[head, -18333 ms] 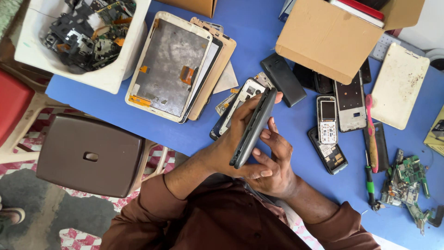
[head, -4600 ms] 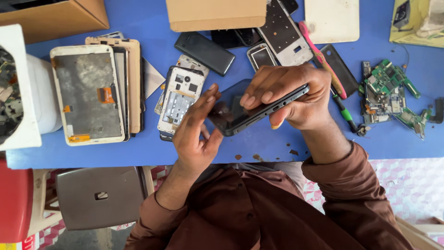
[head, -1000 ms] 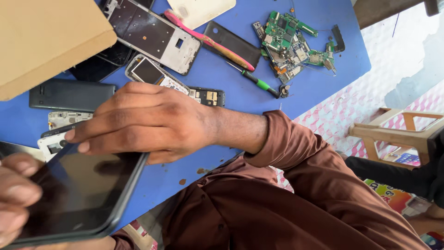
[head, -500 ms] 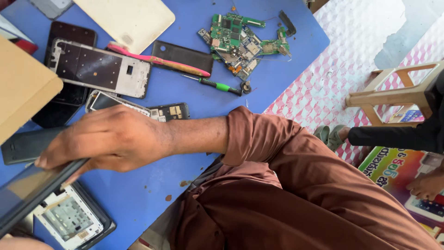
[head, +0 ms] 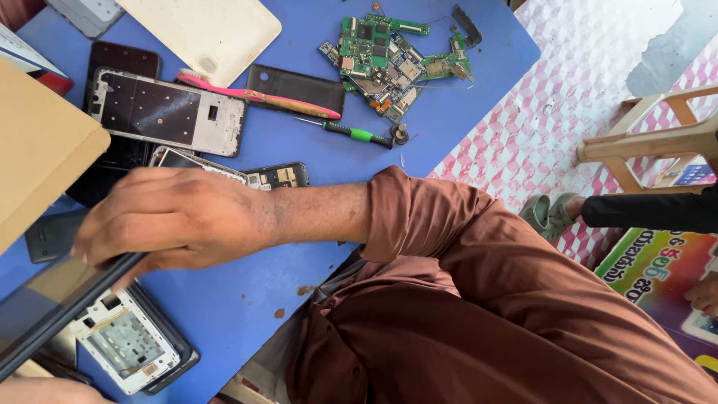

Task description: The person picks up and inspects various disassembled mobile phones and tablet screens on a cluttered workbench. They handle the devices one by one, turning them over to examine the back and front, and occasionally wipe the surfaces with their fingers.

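My right hand (head: 179, 217) reaches left across the blue table (head: 299, 247) in a brown sleeve, its fingers shut on the upper edge of a thin dark phone (head: 45, 307) held tilted at the lower left. Only a sliver of my left hand (head: 45, 390) shows at the bottom edge, below the phone; its grip is hidden. Under the phone lies an opened handset with a white inner frame (head: 123, 348). A small keypad phone (head: 277, 177) lies just behind my right wrist.
Farther back lie a stripped phone frame (head: 164, 112), a pink toothbrush (head: 254, 95), a black back cover (head: 295, 86), a green-handled screwdriver (head: 348, 132) and green circuit boards (head: 381, 52). A cardboard box (head: 37, 150) stands at the left. Another person's sandalled foot (head: 546, 217) and a stool (head: 658, 138) are at the right.
The view has swung left and down over the table. My right hand keeps its hold on the dark phone, which now sits lower left and mostly out of frame.
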